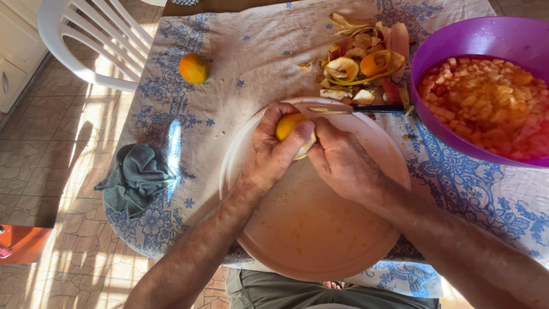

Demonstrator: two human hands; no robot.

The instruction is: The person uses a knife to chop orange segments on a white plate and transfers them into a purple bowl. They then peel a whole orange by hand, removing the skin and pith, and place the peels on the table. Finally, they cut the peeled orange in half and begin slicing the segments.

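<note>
My left hand (270, 150) is closed around a partly peeled orange (288, 127), held over a round pale plate (320, 240). My right hand (341, 162) presses against the same orange from the right, its fingers working at the peel. A knife (349, 108) with a dark handle lies across the plate's far rim, just beyond both hands. Most of the orange is hidden by my fingers.
A purple bowl (457, 43) full of chopped fruit stands at the right. A heap of fruit peels (366, 63) lies behind the plate. A whole orange (194, 68) sits far left on the floral tablecloth, a grey-green cloth (137, 177) at the table's left edge, a white plastic chair (94, 40) beyond.
</note>
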